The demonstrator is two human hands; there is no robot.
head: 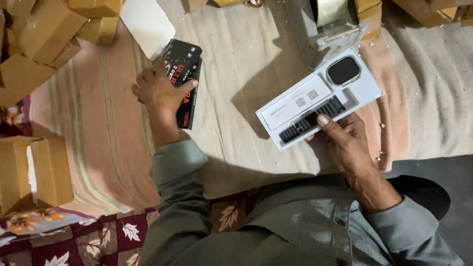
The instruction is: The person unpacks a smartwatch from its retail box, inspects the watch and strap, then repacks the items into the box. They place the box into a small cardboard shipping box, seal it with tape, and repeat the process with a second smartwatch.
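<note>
- Two bare hands work over a striped cloth [236,64] spread across the floor, with a patch of leaf-patterned fabric [113,236] at the near edge.
- Many brown cardboard boxes [42,29] are stacked at the far left, one more brown box [37,170] stands at the near left, and others line the far right edge.
- White tray [364,91]: it is held tilted above the cloth, right of centre; a square black watch body [343,70] sits in its far end, a black strap [315,118] lies along its near edge, and a white card [295,103] lies between them.
- Black box lid [185,81]: long and narrow with red print, held up at centre left, well apart from the tray.
- Right hand [347,145]: it grips the tray's near edge, thumb pressed on the strap.
- Left hand [160,93]: it is closed round the black box lid, fingers wrapped over its long side.
</note>
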